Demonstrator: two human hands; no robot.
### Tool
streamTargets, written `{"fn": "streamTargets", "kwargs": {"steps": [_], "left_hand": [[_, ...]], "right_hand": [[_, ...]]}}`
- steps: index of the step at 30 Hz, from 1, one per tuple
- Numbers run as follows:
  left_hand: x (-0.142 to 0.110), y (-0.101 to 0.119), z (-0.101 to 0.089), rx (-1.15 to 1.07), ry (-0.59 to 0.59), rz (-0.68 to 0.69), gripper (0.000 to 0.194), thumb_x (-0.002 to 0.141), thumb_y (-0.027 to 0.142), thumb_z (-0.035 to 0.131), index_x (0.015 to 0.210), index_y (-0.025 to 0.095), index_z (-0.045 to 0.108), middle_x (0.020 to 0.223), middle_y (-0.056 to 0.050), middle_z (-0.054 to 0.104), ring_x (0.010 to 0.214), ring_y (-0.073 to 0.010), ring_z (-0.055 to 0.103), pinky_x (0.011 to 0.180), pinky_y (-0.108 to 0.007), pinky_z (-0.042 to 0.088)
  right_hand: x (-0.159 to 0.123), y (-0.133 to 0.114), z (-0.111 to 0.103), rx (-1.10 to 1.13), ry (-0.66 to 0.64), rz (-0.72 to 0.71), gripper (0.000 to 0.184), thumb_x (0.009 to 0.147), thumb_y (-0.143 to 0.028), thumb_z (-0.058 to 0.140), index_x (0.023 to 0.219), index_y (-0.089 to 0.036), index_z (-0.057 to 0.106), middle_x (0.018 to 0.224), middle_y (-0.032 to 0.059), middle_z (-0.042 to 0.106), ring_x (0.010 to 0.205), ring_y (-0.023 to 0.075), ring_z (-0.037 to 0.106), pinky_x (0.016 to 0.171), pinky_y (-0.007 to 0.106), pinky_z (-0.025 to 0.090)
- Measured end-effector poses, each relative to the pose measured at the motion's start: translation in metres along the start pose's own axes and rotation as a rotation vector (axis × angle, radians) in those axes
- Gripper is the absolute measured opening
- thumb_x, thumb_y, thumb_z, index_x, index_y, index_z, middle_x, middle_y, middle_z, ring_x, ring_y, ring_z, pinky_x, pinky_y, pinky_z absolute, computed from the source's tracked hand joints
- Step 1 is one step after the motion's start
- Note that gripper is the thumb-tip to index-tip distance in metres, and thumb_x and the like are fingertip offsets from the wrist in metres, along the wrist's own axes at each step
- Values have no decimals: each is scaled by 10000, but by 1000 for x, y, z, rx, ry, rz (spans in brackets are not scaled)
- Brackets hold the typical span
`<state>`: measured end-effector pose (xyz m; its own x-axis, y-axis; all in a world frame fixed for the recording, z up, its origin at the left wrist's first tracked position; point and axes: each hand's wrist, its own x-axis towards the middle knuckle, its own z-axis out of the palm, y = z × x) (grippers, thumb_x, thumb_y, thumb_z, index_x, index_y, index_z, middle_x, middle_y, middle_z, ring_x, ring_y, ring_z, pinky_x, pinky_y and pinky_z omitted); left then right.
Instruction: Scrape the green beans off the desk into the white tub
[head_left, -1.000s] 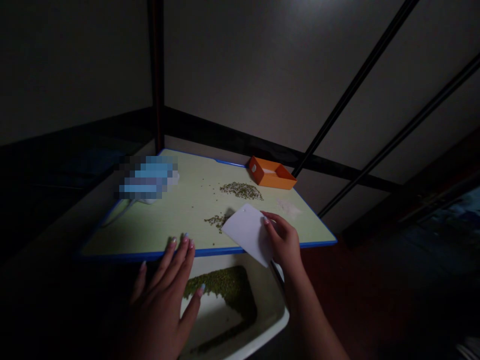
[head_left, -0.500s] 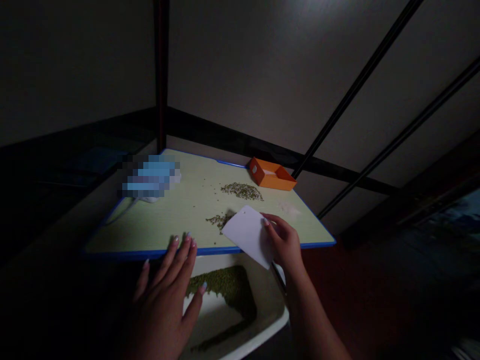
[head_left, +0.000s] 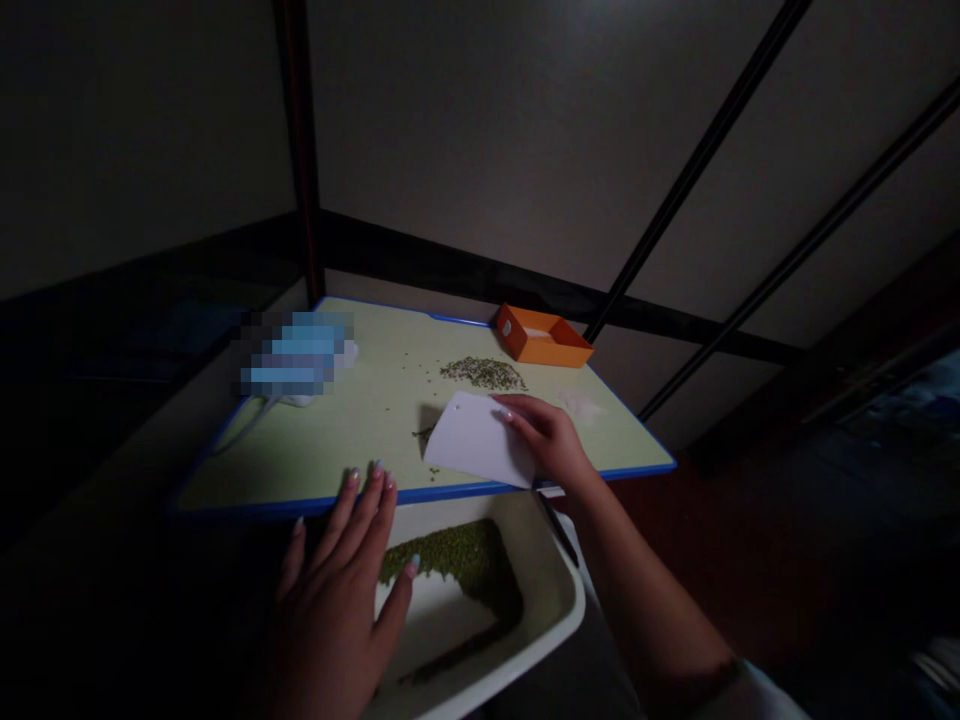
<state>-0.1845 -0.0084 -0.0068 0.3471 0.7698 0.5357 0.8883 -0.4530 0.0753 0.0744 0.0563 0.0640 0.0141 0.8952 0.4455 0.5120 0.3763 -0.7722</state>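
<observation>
My right hand pinches a white plastic scraper card with a small hole near its top corner. The card is tilted over the front part of the pale green tabletop and partly hides a few small greenish grains. Behind it lies a spread pile of the same grains. My left hand has its fingers spread, fingertips at the table's blue front edge, holding nothing. Below that edge sits a white basin with many green grains along its far and right sides.
An orange open box stands at the table's back right, with a pale powdery patch before it. At the left is a blurred-out blue object with a white cord. A panelled wall rises behind the table.
My right hand has moved the card up and left, tilting it more upright over the small front group of grains. My left hand stays nearly in place.
</observation>
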Motion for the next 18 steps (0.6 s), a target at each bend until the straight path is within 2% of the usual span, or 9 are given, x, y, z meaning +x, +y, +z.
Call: {"fn": "streamTargets", "kwargs": {"steps": [6,13,16,18], "left_hand": [[-1,-2,2,-4,1,9,652,892,397,346,1473,274,77,1508,2,346,1405,-246,361,969,-598,534],[0,1,-2,32,18,1,640,892,368,325,1471,261,74,1492,-18,369,1374,-261,413,937,-644,530],[-1,1,0,36,36,12,647,890,376,323,1473,260,67,1487,-26,380,1362,-271,427,927,-656,528],[-1,0,3,30,39,18,654,888,377,328,1474,262,62,1486,-27,385,1360,-272,430,922,-649,533]], "right_hand": [[16,2,6,29,-96,-53,219,857,-293,623,1031,-232,742,1099,47,748,1048,207,668,941,360,496],[13,0,5,101,-198,-62,212,871,-306,609,1026,-226,730,1072,49,746,1018,186,663,929,345,486],[6,-5,-1,134,-144,-34,213,857,-323,613,1009,-230,729,1083,46,739,999,188,657,883,333,494],[-1,-7,-9,118,-36,0,232,843,-338,617,1019,-228,720,1098,49,728,961,188,653,817,313,501]]}}
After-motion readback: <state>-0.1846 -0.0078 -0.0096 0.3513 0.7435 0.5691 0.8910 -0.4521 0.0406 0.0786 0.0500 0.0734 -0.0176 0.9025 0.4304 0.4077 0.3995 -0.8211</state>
